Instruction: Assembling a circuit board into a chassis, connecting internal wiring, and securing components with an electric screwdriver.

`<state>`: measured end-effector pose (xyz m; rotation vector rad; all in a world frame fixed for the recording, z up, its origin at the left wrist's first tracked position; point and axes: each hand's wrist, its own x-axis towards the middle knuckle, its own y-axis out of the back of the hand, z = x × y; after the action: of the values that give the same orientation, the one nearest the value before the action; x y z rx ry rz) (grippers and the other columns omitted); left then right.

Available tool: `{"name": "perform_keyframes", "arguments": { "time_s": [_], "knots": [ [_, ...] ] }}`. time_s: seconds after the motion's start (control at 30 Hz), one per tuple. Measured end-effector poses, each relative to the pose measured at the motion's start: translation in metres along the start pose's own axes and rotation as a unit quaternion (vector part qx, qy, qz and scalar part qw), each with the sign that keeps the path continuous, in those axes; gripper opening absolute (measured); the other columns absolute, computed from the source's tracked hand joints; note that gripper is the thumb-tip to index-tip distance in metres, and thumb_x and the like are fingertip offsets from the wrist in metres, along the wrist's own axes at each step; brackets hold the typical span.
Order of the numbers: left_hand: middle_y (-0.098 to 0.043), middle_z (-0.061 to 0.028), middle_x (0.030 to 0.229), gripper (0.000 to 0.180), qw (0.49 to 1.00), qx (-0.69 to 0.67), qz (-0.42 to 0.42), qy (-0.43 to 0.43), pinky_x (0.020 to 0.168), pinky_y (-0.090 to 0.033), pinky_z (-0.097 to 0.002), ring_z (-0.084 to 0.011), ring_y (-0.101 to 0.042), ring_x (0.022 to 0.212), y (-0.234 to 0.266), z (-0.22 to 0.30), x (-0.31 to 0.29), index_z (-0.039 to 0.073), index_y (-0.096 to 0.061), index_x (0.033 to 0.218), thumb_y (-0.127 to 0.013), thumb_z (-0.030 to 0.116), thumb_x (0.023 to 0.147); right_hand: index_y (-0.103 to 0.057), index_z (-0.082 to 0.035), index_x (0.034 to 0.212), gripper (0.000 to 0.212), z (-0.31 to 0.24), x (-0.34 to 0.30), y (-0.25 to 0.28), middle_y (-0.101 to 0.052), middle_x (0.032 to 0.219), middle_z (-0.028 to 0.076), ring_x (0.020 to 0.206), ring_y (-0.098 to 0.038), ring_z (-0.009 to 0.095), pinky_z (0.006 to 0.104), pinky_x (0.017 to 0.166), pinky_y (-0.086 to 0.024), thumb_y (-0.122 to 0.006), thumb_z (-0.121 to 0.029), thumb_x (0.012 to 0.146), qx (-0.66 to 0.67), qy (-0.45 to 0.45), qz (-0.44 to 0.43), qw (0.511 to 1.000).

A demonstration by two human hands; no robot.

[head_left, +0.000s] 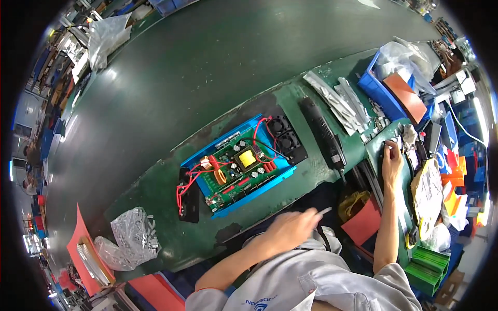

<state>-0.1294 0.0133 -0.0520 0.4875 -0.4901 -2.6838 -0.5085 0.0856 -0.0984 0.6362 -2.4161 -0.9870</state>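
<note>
My left hand (293,229) is closed in front of my body, with a small pale strip (325,211) sticking out past its fingers. Over on the right side bench, my right hand (392,159) has its fingers drawn together among small parts; what they hold, if anything, is too small to make out. An open power unit lies on the green bench at the centre: a blue metal housing (284,177) around a green circuit board (228,181). Red wires run to a black end plate (191,205) at its left. Two black fans (284,132) sit on another plate at its right.
A black electric screwdriver (322,132) lies right of the unit, beside grey metal strips (337,102). Behind my right hand is a blue bin (383,88) with plastic bags. A clear bag of small parts (136,236) rests at the left. A green slotted rack (428,269) stands low right.
</note>
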Motion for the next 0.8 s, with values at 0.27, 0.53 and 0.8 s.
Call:
{"name": "perform_keyframes", "arguments": {
  "time_s": [0.27, 0.53, 0.8],
  "knots": [
    [-0.053, 0.0013, 0.078, 0.034, 0.755, -0.128, 0.618, 0.178, 0.056, -0.033, -0.0176, -0.0056, -0.045, 0.067, 0.055, -0.061, -0.195, 0.005, -0.06, 0.097, -0.04, 0.029, 0.109, -0.067, -0.006, 0.115, 0.019, -0.081, -0.034, -0.018, -0.039, 0.071, -0.008, 0.061, -0.033, 0.002, 0.0196, 0.054, -0.025, -0.061, -0.015, 0.099, 0.096, 0.004, 0.032, 0.995],
    [-0.06, -0.0104, 0.099, 0.029, 0.709, 0.106, 0.64, 0.277, 0.083, -0.046, -0.0295, -0.0192, -0.056, 0.089, 0.062, -0.12, -0.185, -0.004, -0.06, 0.107, -0.045, 0.022, 0.108, -0.066, -0.002, 0.11, 0.02, -0.187, -0.112, -0.06, -0.063, 0.073, 0.002, 0.059, -0.053, 0.006, 0.0212, 0.055, -0.041, -0.067, -0.001, 0.09, 0.089, 0.262, -0.18, 0.944],
    [-0.06, -0.0152, 0.105, 0.015, 0.714, 0.144, 0.634, 0.261, 0.087, -0.048, -0.0414, -0.0299, -0.06, 0.094, 0.067, -0.124, -0.174, -0.004, -0.063, 0.11, -0.06, 0.003, 0.096, -0.063, -0.002, 0.113, 0.036, -0.2, -0.126, -0.082, -0.057, 0.066, 0.002, 0.051, -0.049, 0.008, 0.0223, 0.047, -0.036, -0.071, 0.002, 0.078, 0.137, 0.304, -0.289, 0.897]
  ]
}}
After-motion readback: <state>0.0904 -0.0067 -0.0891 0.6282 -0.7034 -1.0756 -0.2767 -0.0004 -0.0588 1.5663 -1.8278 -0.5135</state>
